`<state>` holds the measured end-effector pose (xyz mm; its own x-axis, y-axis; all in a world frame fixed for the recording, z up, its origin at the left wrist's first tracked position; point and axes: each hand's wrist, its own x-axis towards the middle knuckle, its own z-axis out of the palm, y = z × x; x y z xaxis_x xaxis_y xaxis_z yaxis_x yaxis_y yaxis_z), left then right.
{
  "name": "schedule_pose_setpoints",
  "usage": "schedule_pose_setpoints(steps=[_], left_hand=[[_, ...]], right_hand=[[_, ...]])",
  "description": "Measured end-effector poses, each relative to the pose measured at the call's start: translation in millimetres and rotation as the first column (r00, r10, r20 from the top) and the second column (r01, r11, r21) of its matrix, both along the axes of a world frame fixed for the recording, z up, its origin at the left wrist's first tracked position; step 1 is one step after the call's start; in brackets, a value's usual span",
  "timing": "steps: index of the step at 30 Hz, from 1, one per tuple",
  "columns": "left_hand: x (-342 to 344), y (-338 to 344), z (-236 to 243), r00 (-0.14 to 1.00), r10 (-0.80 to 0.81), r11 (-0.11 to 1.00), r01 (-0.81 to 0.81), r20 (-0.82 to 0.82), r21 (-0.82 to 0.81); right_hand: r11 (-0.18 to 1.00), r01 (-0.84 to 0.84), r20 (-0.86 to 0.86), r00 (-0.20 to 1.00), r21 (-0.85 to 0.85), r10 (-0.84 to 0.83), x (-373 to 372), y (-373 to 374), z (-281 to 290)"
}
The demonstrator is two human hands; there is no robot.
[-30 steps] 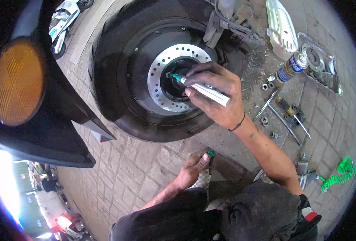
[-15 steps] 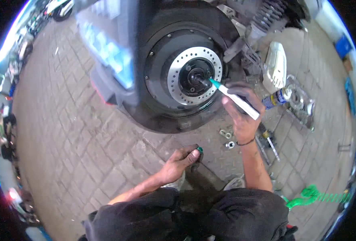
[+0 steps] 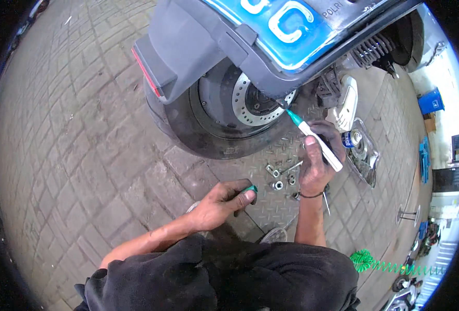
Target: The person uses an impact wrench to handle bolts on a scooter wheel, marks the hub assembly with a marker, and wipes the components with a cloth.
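Near the wheel [image 3: 203,140] and its drilled disc [image 3: 240,105], right hand [image 3: 320,160] and left hand [image 3: 221,206] respectively have fingers gripping a marker [image 3: 321,149], green end near the disc (a wrist drift could smear it), and a green cap [image 3: 251,189] that a loosened pinch might drop.

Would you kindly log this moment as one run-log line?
left hand: holds small green plastic cap | right hand: holds white green-tipped marker pen | nearby: black rubber tyre, silver perforated metal disc
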<state>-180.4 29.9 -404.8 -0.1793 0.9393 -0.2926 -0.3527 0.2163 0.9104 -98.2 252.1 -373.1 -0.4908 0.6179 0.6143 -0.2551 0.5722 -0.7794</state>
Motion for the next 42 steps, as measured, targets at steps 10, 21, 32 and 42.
schedule_pose_setpoints(steps=[10, 21, 32, 42], left_hand=[[1, -1, 2, 0.997, -0.008, 1.000, 0.006, -0.076, -0.021], [-3, 7, -5, 0.704, 0.215, 0.976, -0.184, -0.676, 0.119], [45, 88, -35, 0.801, -0.436, 0.898, 0.415, -0.409, -0.145], [59, 122, -51, 0.716, -0.456, 0.890, 0.371, -0.529, -0.265]], right_hand=[[0.993, 0.113, 0.254, 0.962, -0.024, -0.103, -7, -6, -49], [0.989, -0.006, 0.529, 0.845, -0.145, 0.082, 24, -11, -42], [0.940, -0.103, 0.634, 0.714, -0.324, 0.296, 140, 17, -85], [0.472, 0.640, 0.747, -0.255, 0.607, -0.615, 368, 384, -177]])
